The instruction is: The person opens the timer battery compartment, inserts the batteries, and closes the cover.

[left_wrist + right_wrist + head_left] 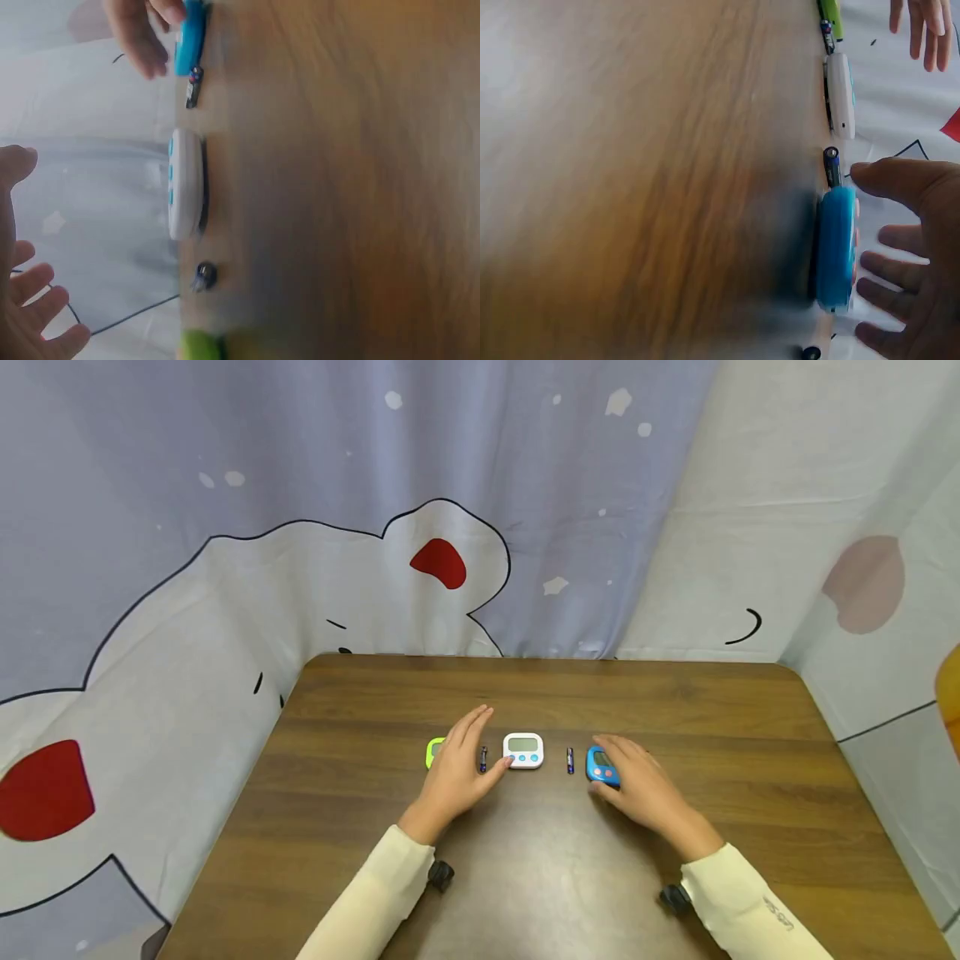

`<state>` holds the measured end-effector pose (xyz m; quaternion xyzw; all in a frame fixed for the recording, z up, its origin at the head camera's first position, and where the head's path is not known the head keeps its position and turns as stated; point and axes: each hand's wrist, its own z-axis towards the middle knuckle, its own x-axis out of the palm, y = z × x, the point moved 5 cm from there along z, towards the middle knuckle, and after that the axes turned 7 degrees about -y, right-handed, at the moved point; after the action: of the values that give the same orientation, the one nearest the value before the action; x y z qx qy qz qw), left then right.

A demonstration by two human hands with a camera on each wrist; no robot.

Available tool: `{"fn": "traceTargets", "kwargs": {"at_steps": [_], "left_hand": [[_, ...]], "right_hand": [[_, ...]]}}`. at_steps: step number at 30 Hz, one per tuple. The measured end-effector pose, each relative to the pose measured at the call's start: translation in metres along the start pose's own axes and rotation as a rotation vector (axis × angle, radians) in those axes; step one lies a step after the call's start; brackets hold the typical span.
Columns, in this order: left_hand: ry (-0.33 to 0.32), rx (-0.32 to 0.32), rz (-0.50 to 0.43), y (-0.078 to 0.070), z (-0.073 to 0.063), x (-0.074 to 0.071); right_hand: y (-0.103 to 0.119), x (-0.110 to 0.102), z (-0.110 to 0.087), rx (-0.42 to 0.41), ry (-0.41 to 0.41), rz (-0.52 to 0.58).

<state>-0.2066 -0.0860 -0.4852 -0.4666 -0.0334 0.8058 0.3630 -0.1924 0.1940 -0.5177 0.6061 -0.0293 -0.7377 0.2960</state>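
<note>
My left hand [456, 777] hovers over the table with fingers straight and thumb spread, holding nothing. Beneath it, a green digital timer [432, 752] is partly hidden. A white digital timer [523, 744] with blue buttons lies face up by that thumb. On the right, a blue digital timer [597, 766] with pink buttons is partly covered by my right hand [643, 783]. This hand's fingers are spread loosely over it; in the right wrist view [907, 262] thumb and fingers look apart from its casing. Small batteries lie between the timers, one left [483, 759], one right [570, 761] of the white timer.
The timers and batteries form a row across the brown wooden table [510, 893]. A small dark round end [810, 352] shows beyond the blue timer in the right wrist view. Patterned curtains [315, 585] hang behind and beside the table.
</note>
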Motion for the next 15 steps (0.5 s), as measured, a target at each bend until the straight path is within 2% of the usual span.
{"fn": "traceTargets", "kwargs": {"at_steps": [5,11,15], "left_hand": [[0.001,-0.024,-0.044,-0.005,-0.004,0.009],[0.075,-0.044,-0.045,-0.007,-0.008,0.022],[0.131,-0.006,-0.059,-0.013,-0.011,0.03]], "right_hand": [[-0.001,0.008,0.003,0.038,0.028,-0.018],[-0.002,0.011,0.005,0.046,0.044,-0.022],[-0.002,0.011,0.007,0.044,0.052,-0.018]]}}
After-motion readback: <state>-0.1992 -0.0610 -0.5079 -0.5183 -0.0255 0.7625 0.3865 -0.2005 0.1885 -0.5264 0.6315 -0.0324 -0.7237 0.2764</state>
